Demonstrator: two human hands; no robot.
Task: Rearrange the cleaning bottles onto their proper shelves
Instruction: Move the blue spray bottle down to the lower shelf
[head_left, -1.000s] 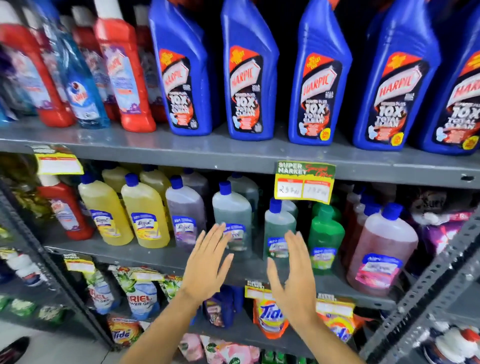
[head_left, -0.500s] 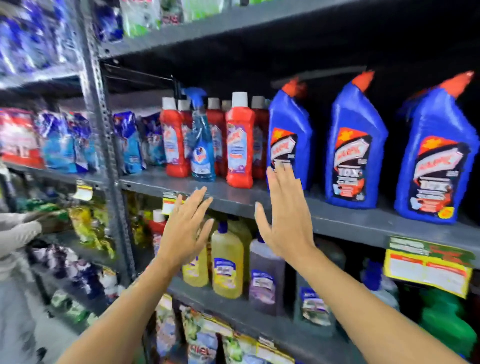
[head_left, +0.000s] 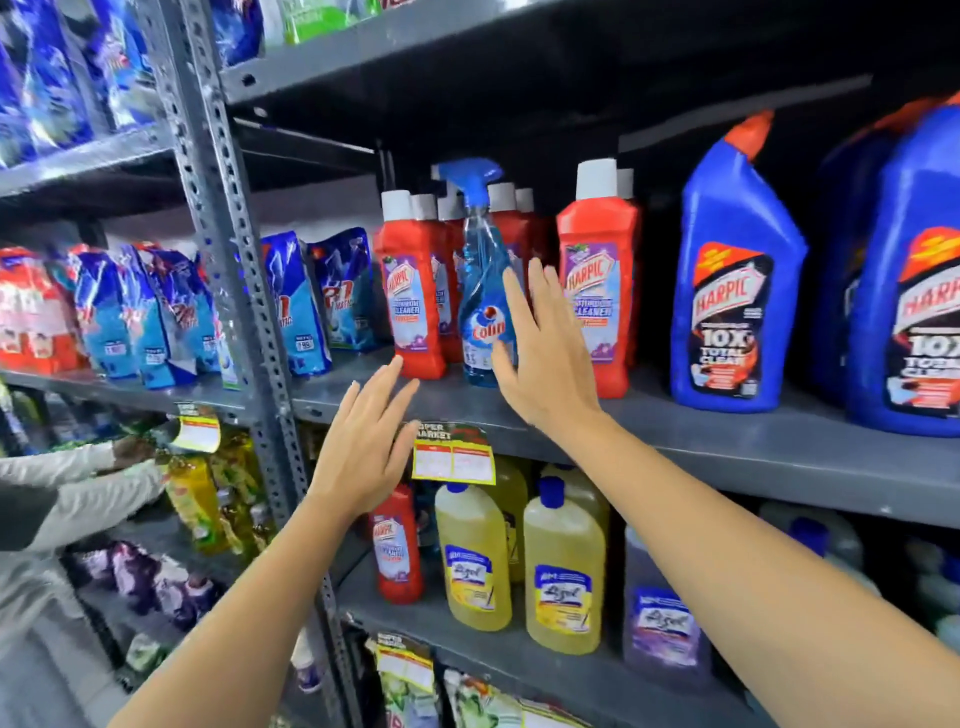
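Note:
A blue Colin spray bottle stands among red Harpic bottles on the grey middle shelf. My right hand is open, fingers spread, just right of the spray bottle and partly in front of another red Harpic bottle. My left hand is open lower down, below the shelf's front edge, holding nothing. Big blue Harpic bottles stand to the right. On the shelf below, a lone red Harpic bottle stands beside yellow Lizol bottles.
A perforated grey upright post divides this rack from the left one, which holds detergent pouches. Another person's white sleeves reach into the left rack. A yellow price tag hangs on the shelf edge. A purple Lizol bottle stands lower right.
My view has swung up and left from the lower shelves to the red Harpic section. Both open hands have risen, the right one arriving beside the blue spray bottle.

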